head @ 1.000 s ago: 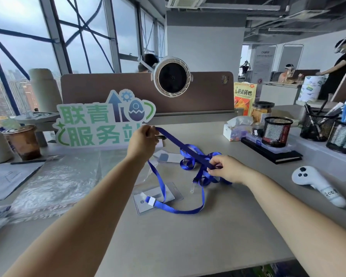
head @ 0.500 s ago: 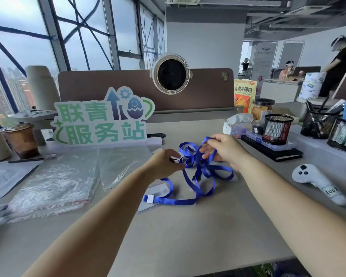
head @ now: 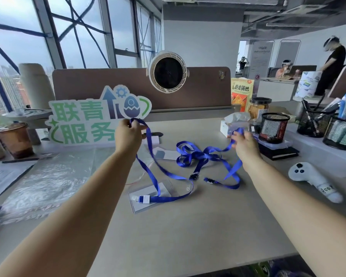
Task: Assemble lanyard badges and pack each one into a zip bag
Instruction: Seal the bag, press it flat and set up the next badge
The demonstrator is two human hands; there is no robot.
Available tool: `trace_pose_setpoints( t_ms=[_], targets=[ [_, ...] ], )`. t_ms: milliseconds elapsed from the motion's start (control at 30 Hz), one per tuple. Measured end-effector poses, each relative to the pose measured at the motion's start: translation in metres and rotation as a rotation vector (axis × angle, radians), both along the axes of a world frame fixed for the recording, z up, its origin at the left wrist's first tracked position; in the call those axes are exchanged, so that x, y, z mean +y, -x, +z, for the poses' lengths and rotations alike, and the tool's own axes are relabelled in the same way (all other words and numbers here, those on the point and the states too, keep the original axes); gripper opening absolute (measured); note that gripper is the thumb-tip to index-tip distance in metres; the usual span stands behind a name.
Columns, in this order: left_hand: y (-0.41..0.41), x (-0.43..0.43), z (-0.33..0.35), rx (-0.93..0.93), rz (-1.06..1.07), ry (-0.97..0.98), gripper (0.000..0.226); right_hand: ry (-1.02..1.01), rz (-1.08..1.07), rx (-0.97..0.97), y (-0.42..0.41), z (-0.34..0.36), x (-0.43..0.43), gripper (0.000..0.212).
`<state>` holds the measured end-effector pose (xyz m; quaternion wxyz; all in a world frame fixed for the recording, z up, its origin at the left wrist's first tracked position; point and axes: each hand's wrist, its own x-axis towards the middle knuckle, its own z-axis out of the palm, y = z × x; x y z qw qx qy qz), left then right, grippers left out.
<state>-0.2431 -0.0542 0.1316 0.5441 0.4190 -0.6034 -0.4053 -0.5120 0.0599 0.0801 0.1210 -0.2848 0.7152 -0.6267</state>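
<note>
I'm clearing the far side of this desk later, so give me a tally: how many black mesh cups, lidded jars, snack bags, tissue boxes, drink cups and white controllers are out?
Black mesh cups: 3
Lidded jar: 1
Snack bag: 1
Tissue box: 1
Drink cup: 1
White controller: 1
Total: 8

**Hands drawn apart, the knot pulled loose**

Half a second back both hands were bunched over the blue lanyards [head: 200, 156]. Now the left hand [head: 128, 134] has lifted off to about ten o'clock of the tangle, up against the green sign [head: 84, 120], pinching a loop of strap. The right hand [head: 245, 142] has swung out to two o'clock, beside the mesh cup [head: 274, 127], gripping another. The bundle has spread (two black clips [head: 194, 176] now lie bare at its six o'clock).
</note>
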Motion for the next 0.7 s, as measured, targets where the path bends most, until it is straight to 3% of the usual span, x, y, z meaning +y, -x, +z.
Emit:
trace_pose_setpoints(
  t_ms=[133, 200, 267, 367, 567, 700],
  targets=[
    [0.005, 0.007, -0.012, -0.195, -0.13, -0.039, 0.018, -0.562, 0.133, 0.276, -0.009, -0.018, 0.005, 0.038],
    [0.008, 0.014, -0.021, -0.397, -0.211, 0.012, 0.017, -0.705, 0.086, 0.494, -0.028, -0.019, 0.008, 0.051],
    [0.005, 0.02, -0.031, -0.625, -0.28, 0.065, 0.025, -0.598, 0.163, 0.589, -0.047, -0.02, 0.008, 0.049],
    [-0.016, 0.026, -0.046, -0.83, -0.213, 0.129, 0.045, -0.342, 0.471, 0.497, -0.079, -0.029, 0.01, 0.031],
    [-0.074, 0.052, -0.082, -1.013, -0.195, 0.231, 0.023, -0.208, 0.726, 0.776, -0.126, -0.055, 0.012, 0.026],
    [-0.091, 0.056, -0.113, -1.069, -0.254, 0.268, 0.029, -0.225, 0.772, 0.871, -0.147, -0.067, 0.007, 0.029]
  ],
)
